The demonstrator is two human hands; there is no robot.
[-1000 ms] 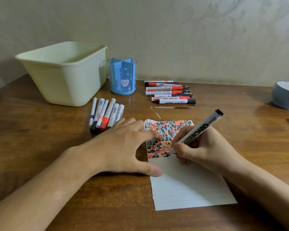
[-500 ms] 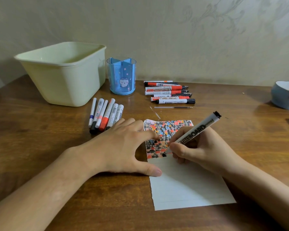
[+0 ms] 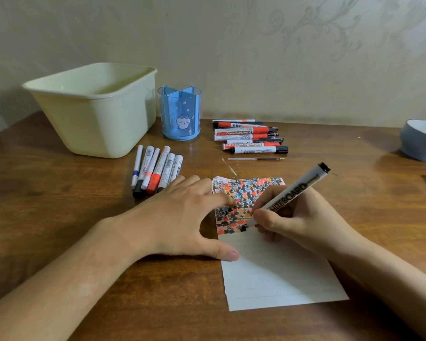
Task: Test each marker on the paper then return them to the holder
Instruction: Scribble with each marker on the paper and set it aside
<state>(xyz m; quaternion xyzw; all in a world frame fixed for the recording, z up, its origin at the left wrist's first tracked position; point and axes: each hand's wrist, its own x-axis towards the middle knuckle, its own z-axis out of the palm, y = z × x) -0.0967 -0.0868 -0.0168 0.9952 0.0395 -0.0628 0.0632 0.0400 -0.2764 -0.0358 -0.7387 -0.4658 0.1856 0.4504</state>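
The right hand (image 3: pixel 303 217) has its fingers curled low round a white marker (image 3: pixel 290 194), pen-fashion, its tip down on the paper (image 3: pixel 276 271) at the lower edge of a dense patch of black, red and blue scribbles. The left hand (image 3: pixel 182 212) lies flat with fingers spread and straight, thumb and forefinger pressing the sheet's left edge to the wooden table (image 3: pixel 59 205) (sensible, since a single loose sheet is so light it would skid or crumple under the tip)

The marker itself looks a light, stiff plastic barrel, smooth enough to roll if laid down; I'd say the grip near the tip suits writing, while a hold nearer mid-barrel would serve better for dropping it upright into the blue holder (image 3: pixel 180 113), which stands at the back beside a cream tub (image 3: pixel 96 109) and has no marker standing in it. One row of markers (image 3: pixel 158 171) lies just ahead of the left hand, and another pile (image 3: pixel 249 137) sits to the right of the holder, all well apart from the paper
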